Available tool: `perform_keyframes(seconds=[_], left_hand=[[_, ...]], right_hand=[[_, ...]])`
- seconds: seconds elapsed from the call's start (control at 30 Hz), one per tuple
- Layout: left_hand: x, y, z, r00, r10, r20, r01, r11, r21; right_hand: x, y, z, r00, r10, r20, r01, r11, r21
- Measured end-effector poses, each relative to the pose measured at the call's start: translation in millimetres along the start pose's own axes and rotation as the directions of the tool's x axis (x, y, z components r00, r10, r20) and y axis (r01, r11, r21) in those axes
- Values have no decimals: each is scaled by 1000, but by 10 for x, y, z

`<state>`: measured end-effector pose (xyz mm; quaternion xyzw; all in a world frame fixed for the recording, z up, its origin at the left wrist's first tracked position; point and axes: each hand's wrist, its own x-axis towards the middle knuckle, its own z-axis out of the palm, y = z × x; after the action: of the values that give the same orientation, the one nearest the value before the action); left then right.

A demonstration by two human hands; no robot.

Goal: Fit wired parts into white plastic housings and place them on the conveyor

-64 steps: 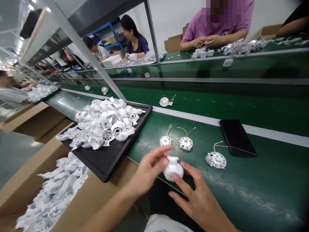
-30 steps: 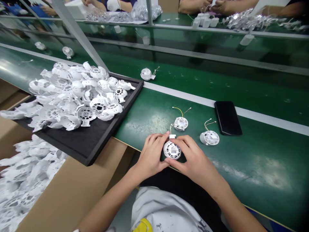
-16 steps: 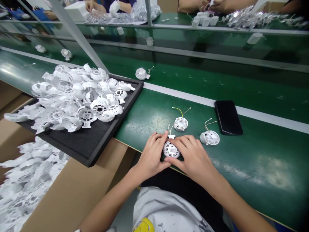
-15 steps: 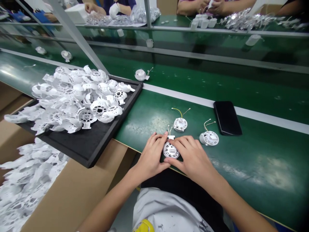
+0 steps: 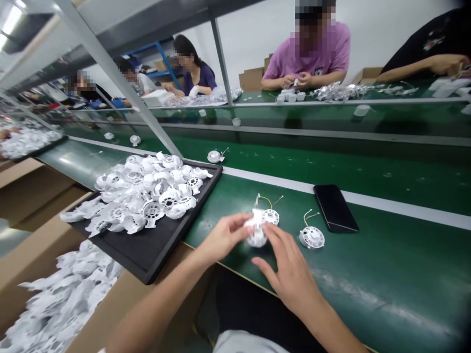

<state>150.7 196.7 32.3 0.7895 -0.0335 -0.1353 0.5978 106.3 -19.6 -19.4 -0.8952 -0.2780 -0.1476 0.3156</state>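
White plastic fan housing [image 5: 256, 239] pinched in the curled left hand [image 5: 223, 236], right hand [image 5: 290, 280] spread open just beside it.

The left hand [image 5: 224, 236] is extended inward from the lower left, its fingers curled and slightly blurred, and the left forearm [image 5: 158, 306] is stretched low across the view. The right hand [image 5: 289, 267] is held just beside it, with the fingers spread and the thumb splayed outward, and the right forearm [image 5: 331, 326] is angled in from the lower right.
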Motion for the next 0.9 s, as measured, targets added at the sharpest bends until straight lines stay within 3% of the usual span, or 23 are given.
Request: perform_keyframes(seconds=[0.03,0.07,0.2,0.27,0.37,0.47,0.57,0.67,0.73,0.83,0.9], left_hand=[[256,58,-90,995,63,-81,-48,983,176],[539,114,-181,974,140,-178,-54,906,421],[1606,302,-390,892,254,-373,60,752,656],[1920,349,-356,886,299,-354,68,672,738],[2035,376,-248,919,340,-199,-18,540,842],[1726,379,-273,938,343,-57,-109,444,889],[1042,311,-529,931,361,-45,-95,359,929],[256,132,-926,906,356,-230,173,184,968],[-139,-8,-1167,892,314,-324,296,135,946],[-408,-160,-1351,894,284,-345,313,154,937],[-416,-231,-1283,860,352,-369,314,203,927]], right_hand=[[-34,39,-1,1000,27,-3,-27,999,-18],[-73,80,4,999,46,5,-46,998,-30],[-214,205,70,995,1,104,3,999,-34],[-244,233,104,992,-38,122,42,999,-32],[-251,248,122,994,-48,94,49,999,-10],[-254,258,114,997,-41,72,40,999,5],[-268,263,115,996,-40,82,40,999,8],[-282,255,138,994,-38,105,40,999,-10],[-288,250,157,993,-37,112,40,999,-27],[-287,248,164,993,-46,108,51,998,-38],[-277,244,140,992,-49,114,52,998,-28]])
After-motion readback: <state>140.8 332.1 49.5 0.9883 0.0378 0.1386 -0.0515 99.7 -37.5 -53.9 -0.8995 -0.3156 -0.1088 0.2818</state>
